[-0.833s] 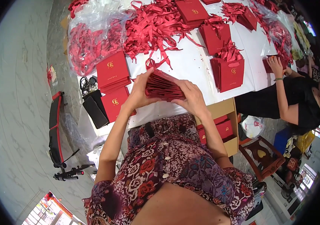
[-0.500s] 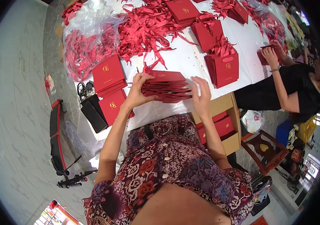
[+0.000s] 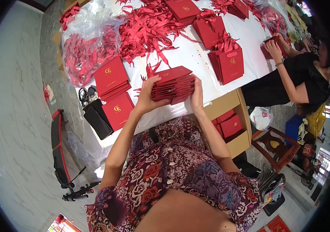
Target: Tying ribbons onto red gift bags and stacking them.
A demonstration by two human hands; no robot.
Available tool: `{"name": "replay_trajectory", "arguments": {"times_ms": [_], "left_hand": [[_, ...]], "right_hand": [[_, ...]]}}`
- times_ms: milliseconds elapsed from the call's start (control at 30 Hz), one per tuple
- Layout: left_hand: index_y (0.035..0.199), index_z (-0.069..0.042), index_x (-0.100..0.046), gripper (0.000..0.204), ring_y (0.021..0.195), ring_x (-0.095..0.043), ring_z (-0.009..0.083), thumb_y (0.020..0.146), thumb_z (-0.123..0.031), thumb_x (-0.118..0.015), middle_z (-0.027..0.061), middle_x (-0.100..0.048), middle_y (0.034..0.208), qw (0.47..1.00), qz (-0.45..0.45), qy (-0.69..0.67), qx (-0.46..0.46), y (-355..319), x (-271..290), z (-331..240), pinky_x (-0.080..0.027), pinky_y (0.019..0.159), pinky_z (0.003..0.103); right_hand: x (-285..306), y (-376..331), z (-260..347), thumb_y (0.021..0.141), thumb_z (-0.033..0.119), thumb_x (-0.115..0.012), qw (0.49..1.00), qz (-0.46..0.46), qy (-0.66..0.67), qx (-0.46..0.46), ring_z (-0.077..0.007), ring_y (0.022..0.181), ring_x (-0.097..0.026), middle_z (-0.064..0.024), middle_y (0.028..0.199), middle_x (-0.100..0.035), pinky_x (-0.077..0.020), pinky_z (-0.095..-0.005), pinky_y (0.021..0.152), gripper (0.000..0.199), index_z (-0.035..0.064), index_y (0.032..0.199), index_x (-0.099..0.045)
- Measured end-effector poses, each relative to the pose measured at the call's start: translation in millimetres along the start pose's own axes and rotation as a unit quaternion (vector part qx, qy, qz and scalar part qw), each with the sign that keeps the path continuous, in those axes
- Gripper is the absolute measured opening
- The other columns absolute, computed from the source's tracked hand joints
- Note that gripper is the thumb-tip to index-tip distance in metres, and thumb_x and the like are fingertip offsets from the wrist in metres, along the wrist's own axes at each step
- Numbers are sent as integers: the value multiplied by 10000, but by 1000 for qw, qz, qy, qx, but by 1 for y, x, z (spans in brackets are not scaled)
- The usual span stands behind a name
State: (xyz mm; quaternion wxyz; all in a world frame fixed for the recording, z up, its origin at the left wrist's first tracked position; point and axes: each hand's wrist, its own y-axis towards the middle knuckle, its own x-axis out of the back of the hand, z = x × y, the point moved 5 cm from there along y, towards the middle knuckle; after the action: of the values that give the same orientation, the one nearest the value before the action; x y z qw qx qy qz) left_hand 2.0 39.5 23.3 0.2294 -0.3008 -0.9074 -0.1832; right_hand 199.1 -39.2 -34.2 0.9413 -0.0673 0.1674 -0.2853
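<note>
A thick stack of small red paper bags [image 3: 172, 83] is held over the near edge of the white-covered table. My left hand [image 3: 151, 94] grips its left end, thumb below and fingers over the top. Against its right end lies my right hand [image 3: 197, 92], palm and fingers pressed to the bag edges. Red ribbon ends stick out at the stack's left side. To the left lie two piles of flat red bags, an upper one [image 3: 111, 79] and a lower one [image 3: 118, 110]. On the right stands a bundle of red bags with ribbon handles [image 3: 228, 65].
Loose red ribbons [image 3: 149, 33] heap at the back beside a clear plastic bag of ribbon [image 3: 91, 54]. A black case [image 3: 97, 120] lies at the table's left edge. An open cardboard box [image 3: 238, 145] holding red bags is at my right. A co-worker [image 3: 292, 79] handles red bags farther right.
My right hand has moved left from beside the stack to press against its right end. The stack has tilted slightly and its bags sit closer together.
</note>
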Motion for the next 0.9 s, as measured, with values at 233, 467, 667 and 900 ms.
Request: {"name": "replay_trajectory", "arguments": {"times_ms": [233,467,667,900], "left_hand": [[1299,-78,-466,851,1176,-483,347,574,-226,-889,153,-518,1289,1000,-17,13,-9,4,-2,-1,-398,1007,423],[1321,-66,-447,830,1183,-478,347,639,-285,-868,167,-505,1277,999,-17,13,-30,6,-2,-9,-382,1026,425],[1323,-54,-446,708,1187,-478,327,752,-282,-797,161,-507,1262,998,7,-53,29,3,1,3,-379,1026,402],[1250,-76,-545,597,1104,-559,289,747,-269,-802,133,-583,1191,998,10,-32,47,9,9,-4,-450,954,372]], "right_hand": [[32,-42,10,886,272,-672,948,-4,-259,184,-191,983,-499,-112,1054,-518,-412,-313,882,432,-8,1144,-469],[10,-38,0,833,129,-741,966,95,-218,100,-183,937,-602,-116,1016,-618,-480,-323,849,406,-8,1118,-487],[26,-30,-1,859,111,-712,954,137,-232,127,-163,907,-603,-93,971,-626,-485,-303,840,304,-20,1057,-521],[30,-32,3,854,103,-710,969,129,-195,83,-172,951,-598,-103,1017,-618,-476,-314,861,269,-13,1032,-544]]}}
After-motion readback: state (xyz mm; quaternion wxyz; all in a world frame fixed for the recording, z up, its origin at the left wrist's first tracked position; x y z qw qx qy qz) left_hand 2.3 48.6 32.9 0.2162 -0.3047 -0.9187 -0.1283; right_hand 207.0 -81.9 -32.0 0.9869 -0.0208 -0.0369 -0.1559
